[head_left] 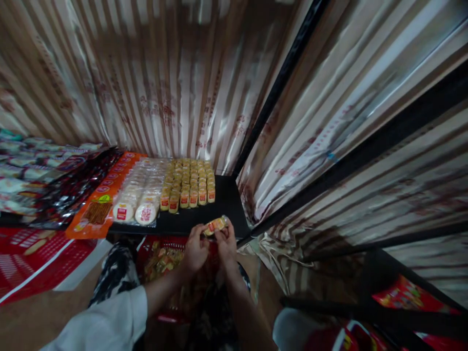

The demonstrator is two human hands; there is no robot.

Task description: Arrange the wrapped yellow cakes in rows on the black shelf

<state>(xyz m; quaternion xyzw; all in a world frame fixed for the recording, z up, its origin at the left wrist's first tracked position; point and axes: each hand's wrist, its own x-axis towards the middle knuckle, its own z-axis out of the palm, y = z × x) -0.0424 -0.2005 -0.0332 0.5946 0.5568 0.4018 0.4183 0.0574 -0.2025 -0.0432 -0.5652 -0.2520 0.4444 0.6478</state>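
Observation:
Just off the front edge of the black shelf (pixel 232 202), a small yellow wrapped snack (pixel 215 225) with a red and orange label is pinched between both hands. My left hand (pixel 196 249) grips its left end, and my right hand (pixel 225 242) has its right end. Neat rows of similar yellow snacks (pixel 188 183) stand on the shelf beyond the hands. Below my left hand, a red basket (pixel 142 261) between the knees contains loose yellow packets (pixel 164 258); the forearms hide part of it.
Left of the rows lie round white packaged cakes (pixel 146 213), an orange snack bag (pixel 97 213) and dark packets (pixel 73 187). Another red basket (pixel 32 263) is at the lower left. A black post (pixel 278 87) and striped curtain (pixel 164 73) stand behind the shelf.

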